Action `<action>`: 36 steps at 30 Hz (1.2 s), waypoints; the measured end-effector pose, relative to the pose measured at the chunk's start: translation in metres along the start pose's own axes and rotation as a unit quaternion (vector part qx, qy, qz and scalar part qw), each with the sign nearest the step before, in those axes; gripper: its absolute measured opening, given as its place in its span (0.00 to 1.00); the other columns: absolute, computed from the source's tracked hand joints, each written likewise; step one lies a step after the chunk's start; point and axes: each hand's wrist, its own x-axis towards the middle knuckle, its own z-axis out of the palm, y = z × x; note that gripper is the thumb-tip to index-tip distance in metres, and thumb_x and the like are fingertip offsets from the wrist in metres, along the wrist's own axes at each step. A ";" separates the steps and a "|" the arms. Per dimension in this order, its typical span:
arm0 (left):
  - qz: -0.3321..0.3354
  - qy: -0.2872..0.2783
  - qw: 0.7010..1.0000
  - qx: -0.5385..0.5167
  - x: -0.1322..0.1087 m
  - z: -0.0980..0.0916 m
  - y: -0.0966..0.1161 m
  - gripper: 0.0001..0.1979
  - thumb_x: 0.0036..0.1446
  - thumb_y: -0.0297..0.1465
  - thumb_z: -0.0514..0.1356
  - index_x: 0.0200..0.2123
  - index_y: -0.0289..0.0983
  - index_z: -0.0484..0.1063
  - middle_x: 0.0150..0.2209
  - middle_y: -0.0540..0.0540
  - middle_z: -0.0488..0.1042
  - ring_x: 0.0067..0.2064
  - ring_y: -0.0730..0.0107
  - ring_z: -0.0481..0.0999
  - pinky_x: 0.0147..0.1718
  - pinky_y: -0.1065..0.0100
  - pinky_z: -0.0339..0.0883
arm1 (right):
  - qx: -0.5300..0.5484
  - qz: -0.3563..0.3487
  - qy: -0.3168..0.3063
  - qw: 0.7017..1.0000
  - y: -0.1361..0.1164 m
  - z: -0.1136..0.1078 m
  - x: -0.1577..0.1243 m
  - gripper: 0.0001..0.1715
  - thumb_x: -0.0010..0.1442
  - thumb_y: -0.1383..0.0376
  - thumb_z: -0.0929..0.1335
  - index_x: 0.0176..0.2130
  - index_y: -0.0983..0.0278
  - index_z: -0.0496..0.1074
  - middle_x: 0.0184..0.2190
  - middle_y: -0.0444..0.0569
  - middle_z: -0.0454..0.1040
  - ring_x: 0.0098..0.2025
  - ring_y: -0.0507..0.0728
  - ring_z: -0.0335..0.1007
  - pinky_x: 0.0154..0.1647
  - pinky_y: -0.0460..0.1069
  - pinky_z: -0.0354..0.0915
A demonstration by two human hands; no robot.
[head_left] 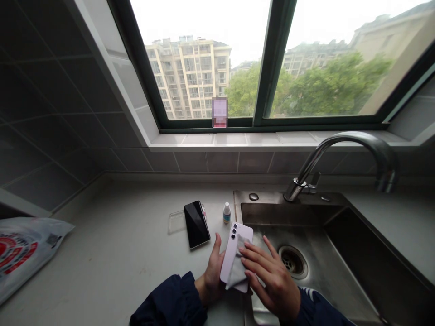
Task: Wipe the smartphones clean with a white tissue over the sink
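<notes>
A pale lilac smartphone (231, 258) lies back side up in my left hand (213, 275), its camera lenses at the upper left. My left hand supports it from the left side and below, thumb raised. Over the phone's back lies a thin grey cloth (237, 271). My right hand (272, 276) presses the cloth against the phone with its fingers stretched out. Just beyond the phone stands a small white-capped bottle (226, 213) with a blue label. A black smartphone (197, 224) rests on the counter, partly over a clear phone case (176, 222).
To the right is a steel sink (326, 253) with a drain (292, 261) and a curved faucet (350, 140). A white plastic bag (30, 249) with red print sits at the counter's left. Behind the counter (118, 253) is a window with a ledge (231, 138).
</notes>
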 end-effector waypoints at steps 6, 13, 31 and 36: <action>-0.062 -0.011 0.995 0.073 -0.003 -0.004 -0.001 0.49 0.53 0.64 0.37 0.62 0.33 0.59 0.40 0.33 0.77 0.29 0.54 0.79 0.32 0.56 0.69 | -0.031 0.047 0.025 0.998 0.010 0.011 -0.006 0.26 0.64 0.68 0.64 0.61 0.64 0.64 0.62 0.55 0.64 0.66 0.63 0.56 0.68 0.66 0.47; -0.076 -0.016 0.994 0.075 0.000 -0.020 -0.008 0.48 0.54 0.64 0.36 0.64 0.35 0.58 0.47 0.33 0.77 0.40 0.51 0.80 0.41 0.53 0.70 | -0.049 0.062 -0.008 0.997 0.010 0.017 -0.007 0.34 0.65 0.64 0.64 0.67 0.67 0.54 0.67 0.57 0.54 0.70 0.66 0.45 0.67 0.68 0.44; -0.022 -0.002 0.997 0.072 -0.005 -0.006 -0.006 0.41 0.60 0.57 0.40 0.63 0.31 0.59 0.51 0.34 0.75 0.49 0.54 0.77 0.53 0.55 0.63 | -0.032 0.003 -0.034 0.999 0.001 0.012 -0.003 0.36 0.65 0.61 0.64 0.67 0.70 0.53 0.67 0.59 0.52 0.70 0.68 0.43 0.68 0.70 0.36; -0.039 -0.003 0.999 0.016 -0.004 0.001 -0.006 0.46 0.59 0.59 0.41 0.61 0.25 0.61 0.52 0.31 0.74 0.55 0.56 0.73 0.61 0.59 0.54 | 0.014 -0.036 -0.031 0.999 -0.015 0.009 0.000 0.32 0.65 0.58 0.64 0.64 0.67 0.59 0.64 0.55 0.60 0.69 0.66 0.48 0.68 0.71 0.28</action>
